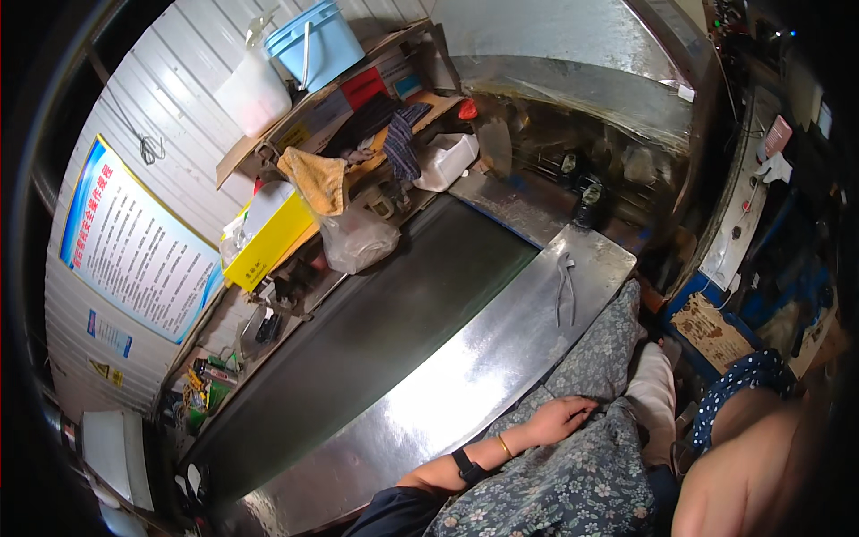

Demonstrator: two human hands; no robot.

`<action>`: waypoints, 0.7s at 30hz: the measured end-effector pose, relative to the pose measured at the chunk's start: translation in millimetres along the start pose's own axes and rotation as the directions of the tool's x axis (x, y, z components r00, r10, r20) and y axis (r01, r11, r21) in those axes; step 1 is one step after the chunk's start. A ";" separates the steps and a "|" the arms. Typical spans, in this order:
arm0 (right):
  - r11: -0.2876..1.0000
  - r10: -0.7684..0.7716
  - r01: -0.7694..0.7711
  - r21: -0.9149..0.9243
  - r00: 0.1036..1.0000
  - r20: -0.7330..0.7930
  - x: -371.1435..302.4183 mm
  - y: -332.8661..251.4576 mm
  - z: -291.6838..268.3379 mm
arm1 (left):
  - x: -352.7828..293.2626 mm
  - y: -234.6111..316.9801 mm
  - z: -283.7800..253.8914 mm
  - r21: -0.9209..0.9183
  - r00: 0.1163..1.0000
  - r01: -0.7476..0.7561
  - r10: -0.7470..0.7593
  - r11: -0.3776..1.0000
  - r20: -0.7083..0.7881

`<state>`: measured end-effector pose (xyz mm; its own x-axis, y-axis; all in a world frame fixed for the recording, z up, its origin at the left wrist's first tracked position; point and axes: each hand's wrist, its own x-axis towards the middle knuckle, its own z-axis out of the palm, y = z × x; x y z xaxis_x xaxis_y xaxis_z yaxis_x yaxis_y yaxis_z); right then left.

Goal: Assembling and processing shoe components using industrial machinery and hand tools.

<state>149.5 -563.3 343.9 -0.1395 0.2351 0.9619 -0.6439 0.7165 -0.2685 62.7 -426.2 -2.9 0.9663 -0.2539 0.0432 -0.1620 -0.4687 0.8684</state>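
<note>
My left hand [557, 421] lies palm down on the grey floral apron [555, 488] over my lap. Its fingers are loosely stretched and hold nothing. A gold bracelet and a black wristband circle that wrist. Close to the lower right corner, a large blurred stretch of bare skin [747, 474] appears to be my right arm or hand; its fingers cannot be made out. Beyond my lap runs a shiny metal ledge [394, 447], with slip-joint pliers [562, 300] lying on its right end. Both visible hand and pliers are apart.
A dark belt [358, 322] runs along the ledge's far side. Behind it, a cluttered shelf holds a yellow box [273, 246], an orange cloth [313, 182], a plastic bag [358, 240] and a light-blue bucket [318, 45]. A metal hood [573, 45] stands over machinery at back right. Blue-framed equipment [693, 300] is at right.
</note>
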 end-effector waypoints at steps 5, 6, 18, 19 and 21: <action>0.975 0.187 -0.224 -0.017 0.851 -0.490 4.6 -22.9 39.7 | -5.1 -4.1 0.7 -0.012 0.999 0.007 -0.007 1.000 -0.032; 0.971 0.181 -0.229 -0.064 0.886 -0.428 3.1 -25.2 38.0 | -4.9 -4.4 1.2 -0.010 1.000 0.006 -0.006 1.000 -0.015; 0.805 0.210 -0.371 -0.464 0.908 -0.361 -65.8 -95.8 21.9 | 19.7 -2.4 14.4 0.212 0.995 -0.098 0.094 0.972 0.028; 0.798 0.352 -0.549 -0.251 0.761 -0.546 -93.0 -108.9 21.4 | 4.6 -11.9 17.2 0.076 0.996 0.045 -0.039 0.996 -0.076; 0.285 0.410 -0.936 -0.208 0.315 -0.856 -95.8 -145.6 13.4 | 14.1 -5.7 12.6 0.308 0.998 -0.015 0.035 0.951 -0.058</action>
<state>246.6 -699.0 291.5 0.3365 0.9298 0.1489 0.1034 0.1207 -0.9873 74.7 -437.8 -13.5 0.9701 -0.2203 0.1022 -0.2305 -0.7028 0.6730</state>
